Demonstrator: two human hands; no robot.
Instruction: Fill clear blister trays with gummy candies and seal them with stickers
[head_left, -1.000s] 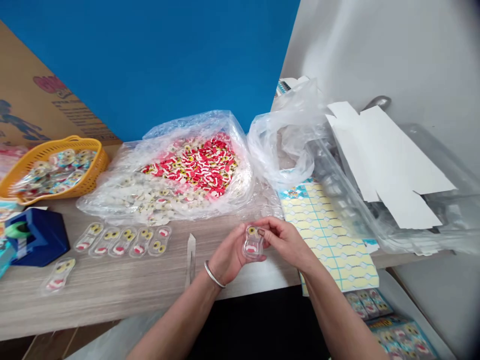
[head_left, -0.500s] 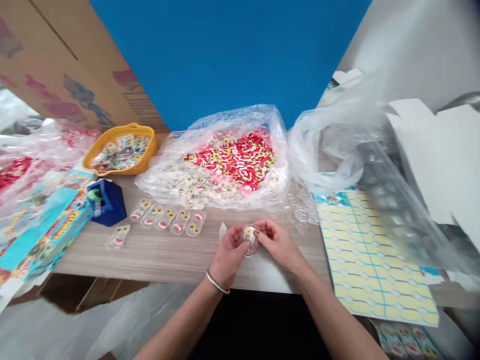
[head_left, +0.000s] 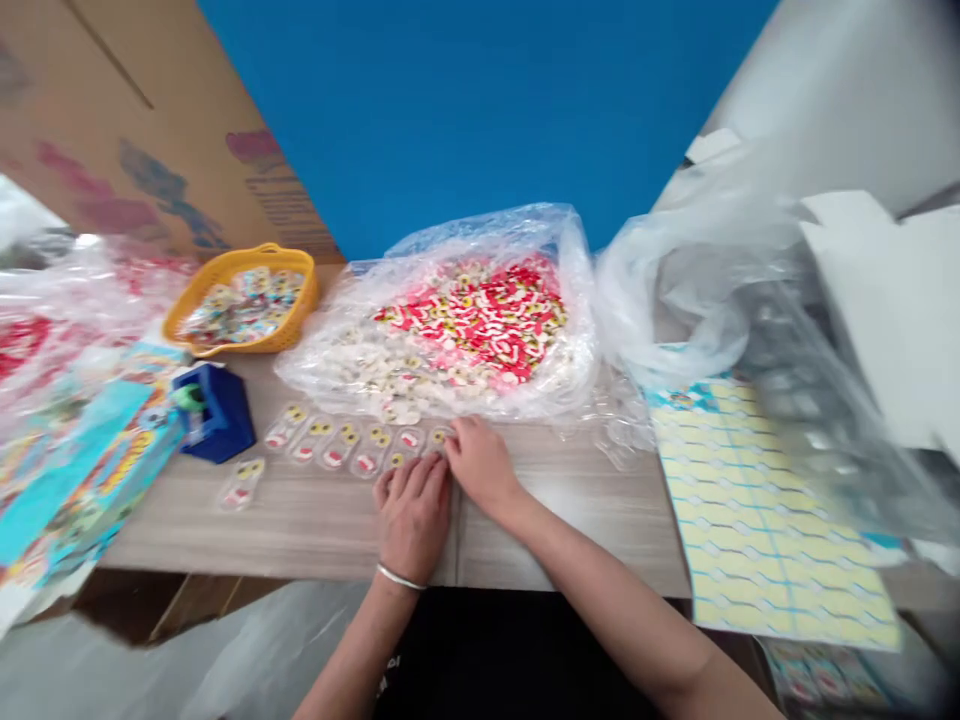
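Observation:
A clear plastic blister shell (head_left: 439,438) with a yellow eye piece showing lies at the right end of a row of similar filled shells (head_left: 334,446). My right hand (head_left: 484,465) has its fingertips closed at that shell's right edge. My left hand (head_left: 414,515) rests palm down, its fingers stretched out over the lower part of the shell and hiding it. The neighbouring shell (head_left: 409,440) sits just above my left fingers. The shells contain yellow eye pieces and red-and-white mouth pieces. Another filled shell (head_left: 241,485) lies apart, nearer the front.
Behind the row lies a clear bag (head_left: 322,350) of loose eye and mouth pieces. A yellow basket (head_left: 300,320) of packed items and a blue tape dispenser (head_left: 232,415) stand left. To the right are empty clear shells (head_left: 622,425), a yellow printed sheet (head_left: 742,520) and plastic wrapping (head_left: 622,300).
Both hands have moved left with the shell from the front middle of the table to the row's right end. The shell is now down on the table, and my left fingers have straightened.

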